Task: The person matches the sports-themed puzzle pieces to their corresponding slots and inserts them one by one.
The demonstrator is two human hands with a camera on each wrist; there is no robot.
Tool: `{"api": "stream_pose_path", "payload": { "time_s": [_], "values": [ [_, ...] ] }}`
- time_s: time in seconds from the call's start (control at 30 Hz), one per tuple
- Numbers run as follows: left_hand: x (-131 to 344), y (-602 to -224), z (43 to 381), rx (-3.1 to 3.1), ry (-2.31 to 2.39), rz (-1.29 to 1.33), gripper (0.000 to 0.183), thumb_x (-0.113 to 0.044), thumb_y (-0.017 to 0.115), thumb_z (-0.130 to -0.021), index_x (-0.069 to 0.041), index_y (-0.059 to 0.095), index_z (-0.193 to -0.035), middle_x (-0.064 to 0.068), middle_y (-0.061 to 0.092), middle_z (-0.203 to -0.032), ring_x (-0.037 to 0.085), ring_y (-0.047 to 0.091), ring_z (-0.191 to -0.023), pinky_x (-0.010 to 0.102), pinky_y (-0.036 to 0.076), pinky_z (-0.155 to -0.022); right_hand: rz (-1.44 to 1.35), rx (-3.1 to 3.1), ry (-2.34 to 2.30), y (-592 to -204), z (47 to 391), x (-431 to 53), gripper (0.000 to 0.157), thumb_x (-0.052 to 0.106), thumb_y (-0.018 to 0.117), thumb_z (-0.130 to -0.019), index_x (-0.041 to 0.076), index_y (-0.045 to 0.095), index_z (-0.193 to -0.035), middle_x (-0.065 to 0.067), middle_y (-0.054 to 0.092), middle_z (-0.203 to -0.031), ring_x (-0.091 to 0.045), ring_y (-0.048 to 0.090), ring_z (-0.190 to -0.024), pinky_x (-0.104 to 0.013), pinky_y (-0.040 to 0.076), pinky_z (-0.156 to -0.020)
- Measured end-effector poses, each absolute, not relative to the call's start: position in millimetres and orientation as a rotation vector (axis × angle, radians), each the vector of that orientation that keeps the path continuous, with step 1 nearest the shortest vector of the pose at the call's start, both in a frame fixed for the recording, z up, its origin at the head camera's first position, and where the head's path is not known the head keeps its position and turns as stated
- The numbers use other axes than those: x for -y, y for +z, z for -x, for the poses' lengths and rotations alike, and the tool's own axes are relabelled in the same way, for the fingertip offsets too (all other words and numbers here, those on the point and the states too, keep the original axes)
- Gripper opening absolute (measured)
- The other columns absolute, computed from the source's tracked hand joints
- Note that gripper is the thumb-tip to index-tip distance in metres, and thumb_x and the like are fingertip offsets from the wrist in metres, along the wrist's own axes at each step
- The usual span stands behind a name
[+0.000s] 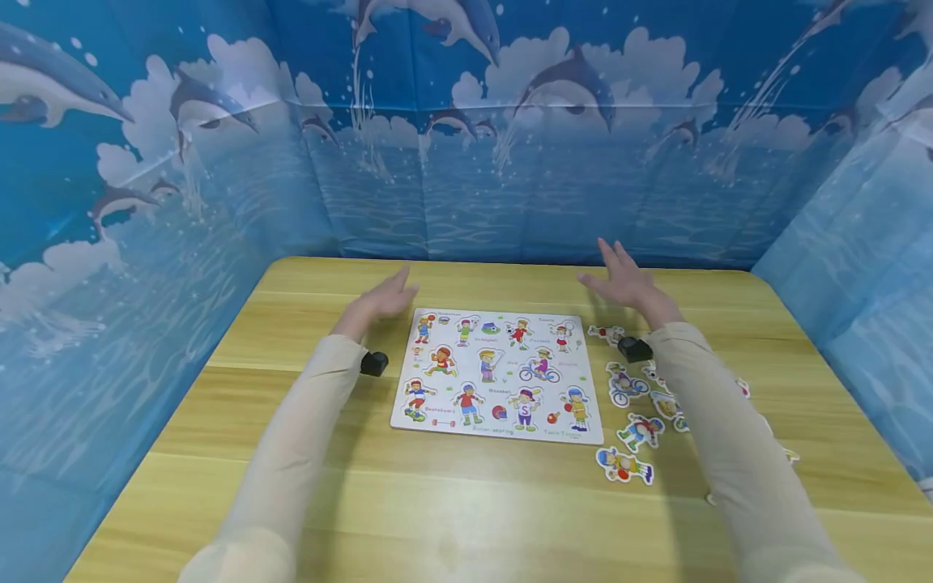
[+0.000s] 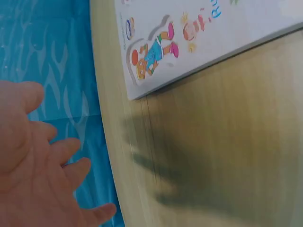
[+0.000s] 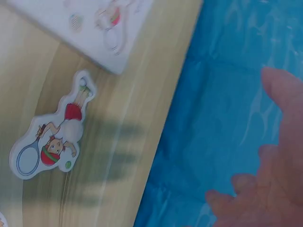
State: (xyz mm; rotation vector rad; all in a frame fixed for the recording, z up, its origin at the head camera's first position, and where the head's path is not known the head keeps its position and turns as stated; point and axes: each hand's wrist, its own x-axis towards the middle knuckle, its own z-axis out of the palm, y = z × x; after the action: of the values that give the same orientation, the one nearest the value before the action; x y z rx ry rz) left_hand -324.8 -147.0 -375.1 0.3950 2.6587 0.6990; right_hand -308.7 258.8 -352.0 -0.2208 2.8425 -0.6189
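Observation:
A white puzzle board [image 1: 466, 413] printed with sports figures lies flat on the wooden table. Beyond its far left corner my left hand [image 1: 384, 298] is held in the air with its fingers extended, touching nothing. My right hand [image 1: 625, 283] hovers past the far right corner, fingers spread, and holds nothing. Closest below it is a tennis-player puzzle piece [image 3: 61, 132] lying loose by the board's corner. In the left wrist view the board's basketball figure [image 2: 154, 52] shows near the corner, and the left hand [image 2: 42, 161] is apart from it.
Several loose puzzle pieces lie right of the board, among them a cyclist piece [image 1: 625, 385], a roller-skater piece [image 1: 641, 432] and a table-tennis piece [image 1: 624, 466]. The right forearm covers some. A blue dolphin-print curtain [image 1: 481, 202] stands behind the table's far edge.

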Motion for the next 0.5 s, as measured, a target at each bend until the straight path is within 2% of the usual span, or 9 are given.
{"api": "stream_pose_path", "payload": {
  "time_s": [0.13, 0.3, 0.5],
  "values": [
    [157.9, -381.6, 312.6, -2.569, 0.754, -0.426, 0.063, -0.033, 0.02, -0.103, -0.001, -0.01, -0.149, 0.019, -0.008, -0.158, 0.034, -0.004, -0.148, 0.047, 0.005, -0.121, 0.245, -2.782, -0.684, -349.9, 306.1, -262.1, 0.089, 0.055, 0.037, -0.095, 0.012, -0.02, -0.148, -0.024, -0.025, -0.153, -0.05, -0.011, -0.141, -0.072, 0.009, -0.106],
    [170.1, -389.4, 298.7, -2.505, 0.775, -0.419, 0.064, -0.034, 0.02, -0.103, 0.0, -0.008, -0.149, 0.02, -0.008, -0.158, 0.035, -0.005, -0.147, 0.048, 0.004, -0.121, 0.241, -2.762, -0.7, -350.5, 302.9, -270.9, 0.089, 0.054, 0.038, -0.095, 0.011, -0.02, -0.148, -0.023, -0.026, -0.152, -0.05, -0.012, -0.141, -0.072, 0.008, -0.106],
    [185.7, -395.6, 281.1, -2.458, 0.791, -0.451, 0.065, -0.035, 0.026, -0.103, -0.002, -0.004, -0.15, 0.019, -0.003, -0.159, 0.036, 0.0, -0.147, 0.049, 0.007, -0.12, 0.292, -2.791, -0.641, -358.5, 300.5, -278.5, 0.083, 0.044, 0.043, -0.097, 0.001, -0.004, -0.15, -0.027, -0.02, -0.153, -0.052, -0.004, -0.14, -0.071, 0.012, -0.107]
  ]
}}
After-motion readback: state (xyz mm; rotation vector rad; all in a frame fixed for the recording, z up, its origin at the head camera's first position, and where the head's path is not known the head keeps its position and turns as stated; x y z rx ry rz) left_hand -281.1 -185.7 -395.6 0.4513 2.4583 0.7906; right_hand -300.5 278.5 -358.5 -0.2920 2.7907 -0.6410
